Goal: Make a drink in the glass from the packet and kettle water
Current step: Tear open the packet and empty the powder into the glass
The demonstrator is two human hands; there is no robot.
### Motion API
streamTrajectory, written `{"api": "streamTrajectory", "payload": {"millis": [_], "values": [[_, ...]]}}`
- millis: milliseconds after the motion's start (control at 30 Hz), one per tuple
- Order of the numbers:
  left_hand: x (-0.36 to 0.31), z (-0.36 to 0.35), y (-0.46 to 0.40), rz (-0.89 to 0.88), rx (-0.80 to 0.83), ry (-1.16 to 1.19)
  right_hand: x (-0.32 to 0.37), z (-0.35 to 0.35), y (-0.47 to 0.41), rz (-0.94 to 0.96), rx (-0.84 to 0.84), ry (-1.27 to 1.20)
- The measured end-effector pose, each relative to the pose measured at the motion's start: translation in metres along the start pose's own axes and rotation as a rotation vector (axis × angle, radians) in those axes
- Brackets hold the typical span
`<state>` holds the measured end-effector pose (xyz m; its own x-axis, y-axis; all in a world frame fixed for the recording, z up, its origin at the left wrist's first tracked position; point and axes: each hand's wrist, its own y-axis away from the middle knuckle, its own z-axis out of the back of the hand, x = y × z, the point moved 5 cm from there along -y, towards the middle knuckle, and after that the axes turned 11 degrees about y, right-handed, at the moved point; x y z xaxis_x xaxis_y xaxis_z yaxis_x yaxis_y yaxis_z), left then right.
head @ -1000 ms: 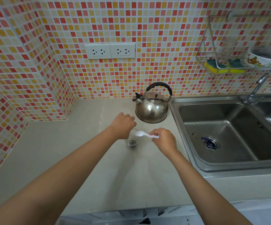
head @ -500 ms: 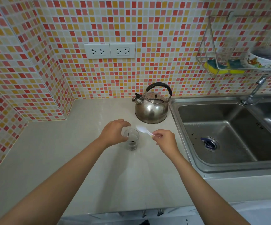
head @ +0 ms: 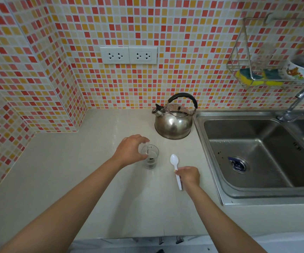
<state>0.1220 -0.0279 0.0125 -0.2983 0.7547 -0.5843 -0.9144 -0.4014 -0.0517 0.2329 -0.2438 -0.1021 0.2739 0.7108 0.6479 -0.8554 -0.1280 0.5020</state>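
Note:
A small clear glass with dark liquid at its bottom stands upright on the beige counter. My left hand wraps around its left side, fingers on the rim. My right hand holds a white plastic spoon by the handle, right of the glass; the spoon lies low over the counter with its bowl pointing away from me. A steel kettle with a black handle stands behind, near the sink. No packet is in view.
A steel sink with a tap fills the right side. A wire rack on the tiled wall holds sponges and a bowl. Two wall sockets sit above the counter. The counter ends in a tiled corner at the left.
My right hand drew the spoon out and away from the glass, to the right and down toward the counter. My left hand shifted from over the glass to its left side.

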Motion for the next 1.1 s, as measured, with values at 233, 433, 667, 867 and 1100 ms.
{"api": "streamTrajectory", "payload": {"millis": [233,433,667,867,1100], "values": [[-0.003,0.001,0.002,0.01,-0.006,0.059,0.004,-0.003,0.005,0.102,-0.002,0.121],[-0.006,0.0,0.003,0.058,-0.051,0.177,0.031,0.016,0.028,0.265,-0.255,0.268],[-0.022,-0.002,0.0,0.144,-0.217,0.395,0.127,0.003,0.06,0.504,0.106,0.056],[-0.017,0.001,-0.001,0.196,-0.239,0.679,0.147,0.012,0.056,0.663,0.068,0.086],[-0.011,0.014,-0.002,0.132,-0.182,0.82,0.162,0.016,0.059,0.895,0.06,0.293]]}}
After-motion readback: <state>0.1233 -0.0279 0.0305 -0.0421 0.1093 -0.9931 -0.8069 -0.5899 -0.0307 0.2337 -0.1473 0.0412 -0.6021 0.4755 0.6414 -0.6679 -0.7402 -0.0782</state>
